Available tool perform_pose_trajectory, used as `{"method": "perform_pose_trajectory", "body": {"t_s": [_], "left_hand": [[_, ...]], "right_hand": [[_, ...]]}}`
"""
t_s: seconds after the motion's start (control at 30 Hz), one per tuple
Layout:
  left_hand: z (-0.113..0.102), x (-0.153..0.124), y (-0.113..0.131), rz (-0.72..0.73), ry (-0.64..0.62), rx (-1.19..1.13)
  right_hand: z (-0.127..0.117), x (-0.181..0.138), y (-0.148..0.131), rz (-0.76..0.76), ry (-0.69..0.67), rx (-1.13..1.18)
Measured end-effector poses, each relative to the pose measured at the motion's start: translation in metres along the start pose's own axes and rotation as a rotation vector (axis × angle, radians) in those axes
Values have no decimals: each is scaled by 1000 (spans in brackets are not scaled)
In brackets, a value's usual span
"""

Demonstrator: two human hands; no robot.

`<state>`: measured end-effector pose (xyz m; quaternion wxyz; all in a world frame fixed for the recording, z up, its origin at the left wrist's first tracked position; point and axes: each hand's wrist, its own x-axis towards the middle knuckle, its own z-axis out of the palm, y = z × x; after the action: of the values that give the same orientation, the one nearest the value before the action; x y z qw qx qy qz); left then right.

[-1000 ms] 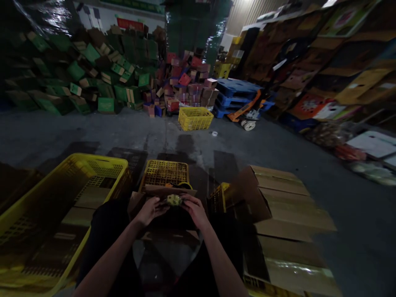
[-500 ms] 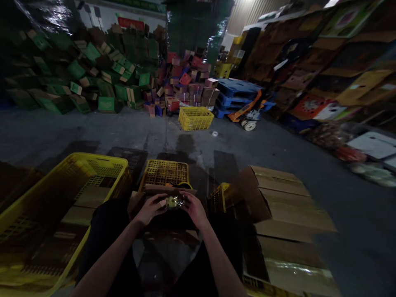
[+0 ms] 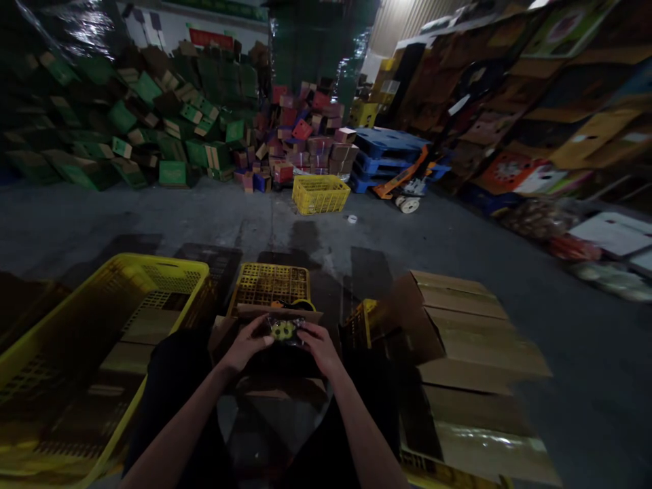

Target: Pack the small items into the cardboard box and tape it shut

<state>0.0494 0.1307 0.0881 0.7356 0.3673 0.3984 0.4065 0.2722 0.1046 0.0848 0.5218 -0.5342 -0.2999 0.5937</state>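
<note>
Both my hands meet over an open cardboard box [image 3: 278,388] in front of me. My left hand [image 3: 248,346] and my right hand [image 3: 318,345] are closed around a small round yellow-green fruit [image 3: 283,330] in a dark wrapping, held between the fingertips. The light is too dim to name the fruit. A small yellow crate [image 3: 272,285] sits just beyond the hands.
A large yellow crate [image 3: 96,353] with cardboard inside stands at my left. Flattened and folded cardboard boxes [image 3: 468,353] are stacked at my right. Farther off on the concrete floor are another yellow crate [image 3: 320,193], blue pallets [image 3: 390,153], a pallet jack [image 3: 407,187] and heaps of boxes.
My hands have turned the fruit and drawn the dark wrapping further round it; they shifted slightly up and away. The view moved a little.
</note>
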Motion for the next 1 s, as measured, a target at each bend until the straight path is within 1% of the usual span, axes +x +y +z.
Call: {"method": "perform_pose_trajectory", "body": {"t_s": [0.1,0.2,0.3,0.33,0.47,0.53,0.6,0.7,0.83,0.93,1.0], "left_hand": [[-2,1,-6,-114,22,-11],[-5,3,-8,-156,-11,9],[-6,5,-6,-154,-26,69],[-6,5,-6,-149,-16,87],[-6,5,-3,-90,32,146],[-6,5,-2,-55,46,168],[-7,5,-3,-26,60,194],[-9,7,-5,4,79,225],[-7,9,-7,78,70,209],[-5,10,-7,136,69,197],[-5,12,-8,110,92,170]], "right_hand": [[0,1,0,-3,-3,14],[-1,0,1,-10,8,-5],[1,-1,-1,-16,8,-38],[1,-2,-3,-22,-15,-48],[7,-8,-16,-64,-181,-78],[9,-11,-22,-89,-209,-114],[10,-11,-25,-105,-190,-182],[8,-8,-23,-104,-107,-251],[4,-4,-14,-55,3,-149],[4,-2,-10,-39,28,-92],[5,-1,-9,-47,17,-69]]}}
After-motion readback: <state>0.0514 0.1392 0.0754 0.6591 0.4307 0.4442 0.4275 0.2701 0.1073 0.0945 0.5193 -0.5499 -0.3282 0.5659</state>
